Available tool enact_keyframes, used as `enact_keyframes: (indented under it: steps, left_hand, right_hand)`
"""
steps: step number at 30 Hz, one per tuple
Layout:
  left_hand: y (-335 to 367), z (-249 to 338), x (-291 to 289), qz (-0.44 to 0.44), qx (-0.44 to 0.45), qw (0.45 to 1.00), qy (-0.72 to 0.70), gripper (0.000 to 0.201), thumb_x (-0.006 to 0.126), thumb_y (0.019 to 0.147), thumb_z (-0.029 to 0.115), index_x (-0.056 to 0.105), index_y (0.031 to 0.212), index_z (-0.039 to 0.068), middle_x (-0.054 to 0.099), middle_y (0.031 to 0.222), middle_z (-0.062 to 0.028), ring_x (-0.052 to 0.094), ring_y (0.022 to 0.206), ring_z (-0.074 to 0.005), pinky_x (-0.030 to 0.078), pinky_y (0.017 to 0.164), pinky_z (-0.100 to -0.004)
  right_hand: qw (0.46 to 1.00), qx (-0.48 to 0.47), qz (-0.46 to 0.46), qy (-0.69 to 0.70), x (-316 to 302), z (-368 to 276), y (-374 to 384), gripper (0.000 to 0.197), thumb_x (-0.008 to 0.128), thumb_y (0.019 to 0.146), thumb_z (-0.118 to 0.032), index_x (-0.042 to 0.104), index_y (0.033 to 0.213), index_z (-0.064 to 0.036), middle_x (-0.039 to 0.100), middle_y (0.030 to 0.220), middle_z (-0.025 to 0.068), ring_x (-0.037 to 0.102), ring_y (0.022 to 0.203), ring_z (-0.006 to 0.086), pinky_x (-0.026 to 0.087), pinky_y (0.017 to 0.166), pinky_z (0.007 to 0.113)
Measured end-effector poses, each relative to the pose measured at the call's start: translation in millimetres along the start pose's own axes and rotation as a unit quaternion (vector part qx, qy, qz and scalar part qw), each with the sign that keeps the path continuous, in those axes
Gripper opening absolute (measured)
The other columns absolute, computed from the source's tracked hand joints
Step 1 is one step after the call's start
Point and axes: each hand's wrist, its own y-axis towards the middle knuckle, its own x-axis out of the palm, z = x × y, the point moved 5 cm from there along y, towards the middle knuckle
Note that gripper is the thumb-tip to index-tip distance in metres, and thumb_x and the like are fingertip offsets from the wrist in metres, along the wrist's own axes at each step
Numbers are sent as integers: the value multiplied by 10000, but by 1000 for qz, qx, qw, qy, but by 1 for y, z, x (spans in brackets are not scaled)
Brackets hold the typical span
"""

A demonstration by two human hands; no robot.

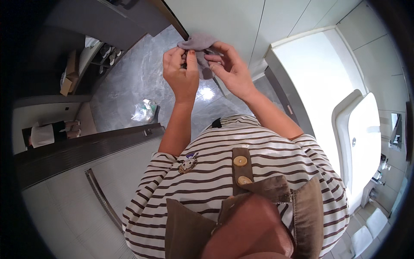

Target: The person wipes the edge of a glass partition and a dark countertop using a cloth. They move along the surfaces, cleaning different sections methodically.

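A small, crumpled grey cloth [197, 42] is held up in front of me at the top of the view, part of it hanging down between my hands. My left hand [181, 71] grips its left side, fingers curled and thumb pressed against it. On the other side my right hand [233, 73] pinches the cloth, with the index finger reaching along its upper edge. The fold between the hands is partly covered by my fingers. Both forearms stretch forward past my striped shirt [207, 146].
A tied clear plastic bag [145, 110] lies on the grey marbled floor [125, 77]. At left are a shoe rack [103, 60], an open cardboard box [70, 75] and a person in a white top [43, 135]. A white countertop [310, 60] with a washbasin [360, 129] is at right.
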Motion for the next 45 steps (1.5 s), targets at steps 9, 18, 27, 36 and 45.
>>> enact_keyframes:
  steps: [9,18,27,36,45]
  left_hand:
    - [-6,-13,36,71,55,996,17,312,800,689,37,650,950,-46,547,1012,-106,580,829,-217,494,695,-295]
    - [20,2,39,130,93,986,-55,358,831,652,53,659,948,-56,537,990,-105,555,864,-236,488,712,-320]
    - [-15,-32,58,149,71,985,-48,371,815,609,24,668,947,-11,545,957,-100,528,869,-263,464,740,-351]
    - [-27,-39,67,144,91,984,-61,342,779,717,117,656,1006,-16,545,1009,-111,504,903,-280,434,779,-374]
    - [-5,-37,69,152,157,974,-62,394,712,819,212,638,1110,-43,547,1047,-127,518,918,-291,440,791,-380]
  right_hand:
    - [997,42,23,-62,-32,15,-21,542,534,885,62,360,1392,-25,445,1370,141,561,1147,208,479,930,327]
    - [991,76,90,-64,-54,13,-51,481,509,896,24,397,1361,-23,442,1383,155,613,1039,196,495,879,328]
    - [987,72,96,-111,-52,5,-58,419,503,902,34,439,1316,15,485,1350,143,610,1020,171,493,868,298]
    - [982,9,69,-177,-51,-2,-48,384,512,922,34,446,1300,13,518,1317,148,597,1055,182,478,937,334]
    - [875,-219,76,-426,-33,-44,-18,340,536,823,92,567,1154,22,644,1132,152,582,1112,262,437,965,352]
